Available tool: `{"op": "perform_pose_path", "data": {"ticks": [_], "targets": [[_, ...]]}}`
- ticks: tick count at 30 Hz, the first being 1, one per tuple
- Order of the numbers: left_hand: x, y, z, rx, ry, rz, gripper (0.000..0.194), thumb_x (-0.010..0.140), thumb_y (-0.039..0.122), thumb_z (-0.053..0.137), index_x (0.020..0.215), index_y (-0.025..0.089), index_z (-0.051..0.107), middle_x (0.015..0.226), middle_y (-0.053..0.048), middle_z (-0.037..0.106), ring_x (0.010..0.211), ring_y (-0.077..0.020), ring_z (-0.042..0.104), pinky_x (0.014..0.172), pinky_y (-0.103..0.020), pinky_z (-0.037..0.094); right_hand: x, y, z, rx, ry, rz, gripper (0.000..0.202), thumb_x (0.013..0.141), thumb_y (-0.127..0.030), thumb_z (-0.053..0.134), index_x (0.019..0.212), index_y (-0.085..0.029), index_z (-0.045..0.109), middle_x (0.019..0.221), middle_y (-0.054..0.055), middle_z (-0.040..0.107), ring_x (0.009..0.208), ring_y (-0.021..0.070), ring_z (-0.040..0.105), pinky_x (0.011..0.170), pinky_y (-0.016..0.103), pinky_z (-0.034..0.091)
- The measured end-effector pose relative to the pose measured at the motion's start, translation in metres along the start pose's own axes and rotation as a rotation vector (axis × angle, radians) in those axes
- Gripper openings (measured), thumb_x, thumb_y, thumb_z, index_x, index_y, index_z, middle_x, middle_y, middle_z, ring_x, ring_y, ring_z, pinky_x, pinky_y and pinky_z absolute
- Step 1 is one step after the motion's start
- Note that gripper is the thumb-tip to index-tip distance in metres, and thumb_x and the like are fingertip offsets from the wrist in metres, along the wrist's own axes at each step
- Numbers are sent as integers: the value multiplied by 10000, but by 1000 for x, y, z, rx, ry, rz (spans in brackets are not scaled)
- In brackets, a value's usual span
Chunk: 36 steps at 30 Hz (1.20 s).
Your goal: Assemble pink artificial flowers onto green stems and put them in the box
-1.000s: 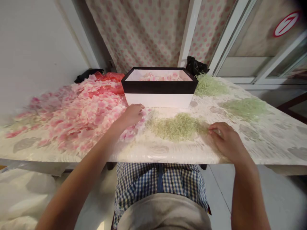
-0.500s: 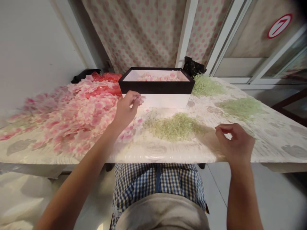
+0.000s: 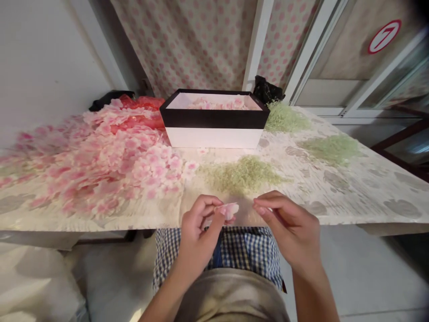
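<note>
Holds a pale pink blossom (image 3: 231, 209) in the left hand (image 3: 200, 226). Pinches the right hand (image 3: 292, 226) narrowly, near green sprigs (image 3: 244, 174) on the worktop (image 3: 365, 197).

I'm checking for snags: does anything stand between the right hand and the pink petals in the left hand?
Nothing visible does: an open gap separates the right hand from the petals in the left hand. The green sprigs lie on the table, beyond that gap.
</note>
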State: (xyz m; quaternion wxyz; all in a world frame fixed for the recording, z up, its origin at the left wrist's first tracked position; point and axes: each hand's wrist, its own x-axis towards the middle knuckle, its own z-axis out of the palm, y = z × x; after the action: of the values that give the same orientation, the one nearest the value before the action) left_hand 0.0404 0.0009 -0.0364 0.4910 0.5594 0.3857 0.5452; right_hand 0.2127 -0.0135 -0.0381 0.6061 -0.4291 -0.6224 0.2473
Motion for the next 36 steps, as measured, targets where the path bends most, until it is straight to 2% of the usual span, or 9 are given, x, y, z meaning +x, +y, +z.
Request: {"op": "perform_pose_path", "data": {"ticks": [3,8,12,19,25,28,31,33,36], "targets": [[-10,-2,-1,51,-40,6,26,941,243,578,918,232,576,839,30,750,777,-99,726,729,-163,567,-9,-11,5,4,-95,-3,174,857,-91,646,884,-260,675,873,-12,612,819,118,606,704,251,487],[-22,-4,-7,146,-177,4,49,989,256,503,1029,278,520,975,33,744,923,-87,696,797,-152,518,-14,-21,16,-99,-152,-26,152,814,-64,656,791,-214,639,1085,26,606,952,135,626,829,282,504],[-24,-3,-11,191,-240,18,60,998,240,479,1038,279,499,937,42,720,854,-83,673,763,-159,494,-12,-21,22,-40,-184,-27,175,813,-31,623,781,-202,604,903,2,662,825,112,655,734,246,521],[-25,-3,-10,301,-274,80,89,991,196,462,1029,270,492,831,57,664,729,-71,625,673,-158,460,-13,-15,22,-27,-192,7,191,816,-40,608,747,-206,545,845,-18,636,764,99,626,680,232,490],[-24,7,-19,494,-276,219,136,973,157,472,1025,258,547,861,53,675,735,-63,640,689,-150,478,-20,-14,18,29,-209,156,196,911,-124,552,1037,-274,561,876,-14,585,797,105,595,698,222,489],[-4,17,-37,635,-114,298,145,965,175,482,995,240,608,898,27,709,827,-99,676,734,-179,501,-18,-12,7,42,-206,131,123,949,-167,526,948,-258,608,877,-1,569,814,102,575,682,200,470],[34,25,-59,896,14,317,141,934,201,514,953,193,653,942,-27,726,887,-165,684,771,-245,517,-16,-5,-7,75,-152,130,138,964,-183,516,912,-257,620,842,-5,598,806,100,590,685,186,484],[63,27,-70,1077,-16,309,186,911,175,495,989,156,663,1008,-71,722,930,-206,678,858,-315,511,-16,0,-15,87,-130,135,133,957,-185,538,935,-267,641,830,-12,643,777,94,623,682,176,508],[97,22,-77,1261,-182,253,224,896,232,492,961,134,683,997,-109,717,956,-260,663,888,-388,501,-17,6,-21,99,-104,138,125,938,-189,574,938,-272,669,829,-13,687,750,96,664,675,172,542]]}}
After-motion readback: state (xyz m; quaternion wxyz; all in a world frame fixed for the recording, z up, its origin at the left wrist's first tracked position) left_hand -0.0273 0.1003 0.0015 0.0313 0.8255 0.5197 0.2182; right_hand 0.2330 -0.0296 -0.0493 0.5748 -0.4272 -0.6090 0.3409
